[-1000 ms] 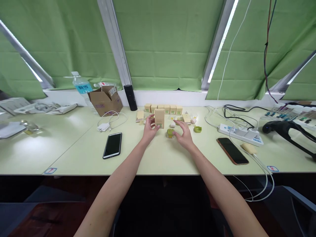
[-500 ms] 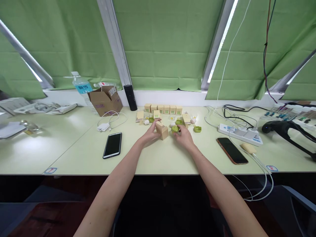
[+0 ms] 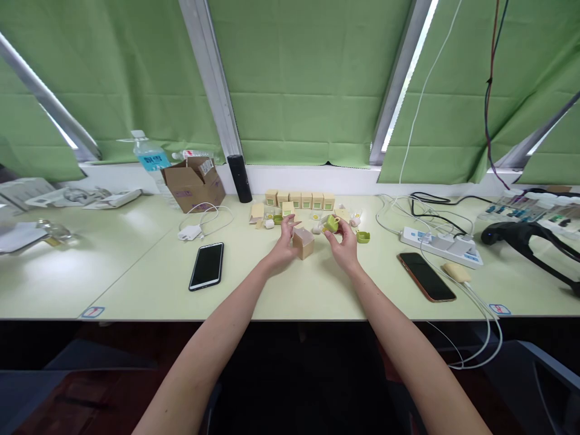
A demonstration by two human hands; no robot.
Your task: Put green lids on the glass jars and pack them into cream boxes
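Note:
My right hand (image 3: 343,246) pinches a small green lidded pot (image 3: 332,223) and holds it tilted just above the table. My left hand (image 3: 283,249) is at the left side of a small open cardboard box (image 3: 303,244), fingers stretched out near its top edge; whether they touch it is hard to tell. The box stands on the table with its opening facing up. Right of my right hand lies a green tray-like piece (image 3: 363,237). A small white piece (image 3: 316,230) lies between the box and the pot.
Several small boxes with green windows (image 3: 306,200) stand in a row at the back. A brown carton (image 3: 193,187) and a black cylinder (image 3: 239,179) are behind left. Phones (image 3: 207,266) lie on both sides. A power strip (image 3: 439,244) with cables is at right.
My right hand has lifted the green pot and tilted it. The cardboard box has shifted slightly right and turned opening up, and my left fingers have loosened from it.

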